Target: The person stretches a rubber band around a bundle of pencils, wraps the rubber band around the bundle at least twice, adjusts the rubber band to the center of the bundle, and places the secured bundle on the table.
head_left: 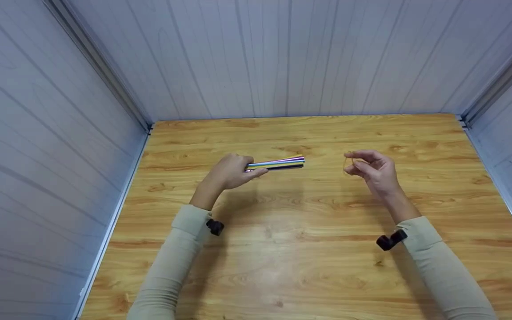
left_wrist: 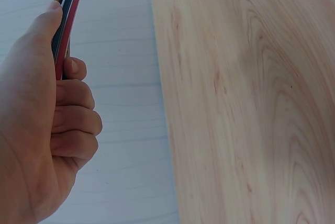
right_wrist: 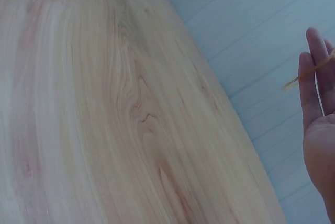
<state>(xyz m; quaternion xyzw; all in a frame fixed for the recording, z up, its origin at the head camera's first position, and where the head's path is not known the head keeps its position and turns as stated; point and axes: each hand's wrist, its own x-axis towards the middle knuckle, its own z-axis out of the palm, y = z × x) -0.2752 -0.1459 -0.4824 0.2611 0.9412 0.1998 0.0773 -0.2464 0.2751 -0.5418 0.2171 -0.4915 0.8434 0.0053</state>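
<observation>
The left hand (head_left: 233,172) held a bundle of slim coloured sticks (head_left: 282,163) in a firm, narrow grip, the fingers curled round it and the thumb lying along its near side. The bundle lay nearly level in that grasp, above the wood-grain tabletop (head_left: 278,249), and its free ends pointed toward the person's right. Yellow, purple, light blue, white and dark lengths showed in the head view; a red one stood out in the left wrist view.

The right hand (head_left: 378,172) held a thin yellow rubber band (right_wrist: 309,72) at its fingertips, with the digits somewhat apart, so that the band stood as a narrow loop facing the sticks. The two did not touch — a stretch of tabletop showed between the loop and the bundle's ends. In the right wrist view the band ran across the fingers, though the frame edge cut off part of that hand.

Both forearms wore pale sleeves (head_left: 167,266), each with a small black device (head_left: 215,227) at the wrist. Light, streaked wall panels (head_left: 265,58) stood behind the tabletop and along both sides
</observation>
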